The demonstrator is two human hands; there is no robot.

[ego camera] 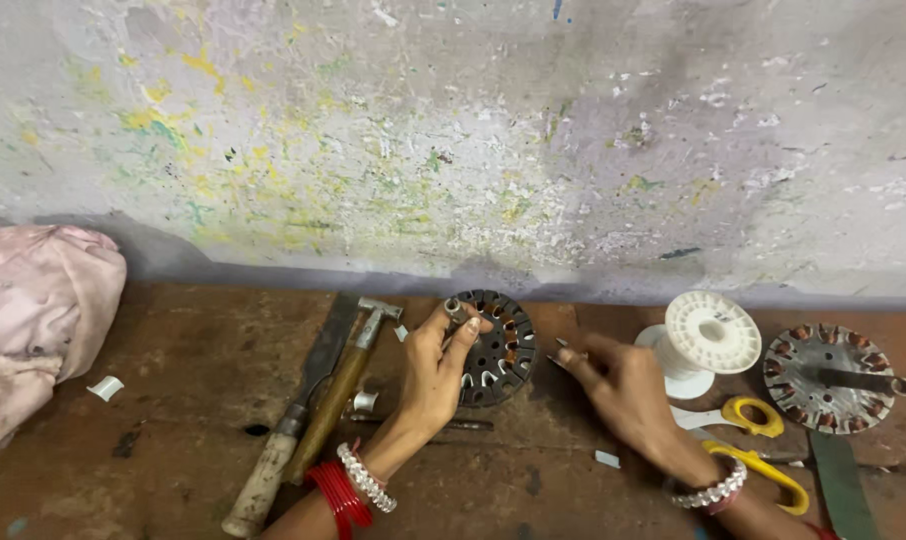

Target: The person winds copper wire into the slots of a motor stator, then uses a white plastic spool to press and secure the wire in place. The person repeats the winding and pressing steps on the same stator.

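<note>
Gripping slotted stator core (498,350) upright by its shaft, left hand (435,375) steadies it w/ slots facing right hand (623,385), which pinches a thin strip; scissors (758,440) near right on counter (173,400).

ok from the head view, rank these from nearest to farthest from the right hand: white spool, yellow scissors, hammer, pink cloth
1. White spool: just right of the right hand, toward the wall.
2. Yellow scissors: right of the wrist, on the near side; too close to the spool to rank firmly.
3. Hammer: beyond the left hand, on the left.
4. Pink cloth: far left edge.
</note>
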